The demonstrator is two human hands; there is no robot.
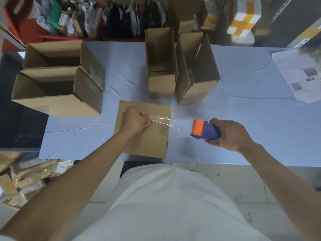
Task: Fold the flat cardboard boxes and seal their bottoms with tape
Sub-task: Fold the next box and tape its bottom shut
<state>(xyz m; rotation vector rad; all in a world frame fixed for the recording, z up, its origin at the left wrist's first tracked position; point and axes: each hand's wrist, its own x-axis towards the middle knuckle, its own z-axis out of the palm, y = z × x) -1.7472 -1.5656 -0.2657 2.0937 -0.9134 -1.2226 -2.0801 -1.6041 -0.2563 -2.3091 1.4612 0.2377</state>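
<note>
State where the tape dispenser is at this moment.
In the head view, the tape dispenser is right of centre, gripped in the right hand above the blue table, just right of the cardboard box.

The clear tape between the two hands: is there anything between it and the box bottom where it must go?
Nothing visible. The tape strip stretches from the left hand to the dispenser in the right hand, above the bare box bottom.

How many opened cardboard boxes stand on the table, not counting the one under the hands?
4. Two wide boxes sit at the left edge, the far one behind the near one. Two narrow boxes stand at the centre, one left of the other. Cardboard behind them may be more.
</note>
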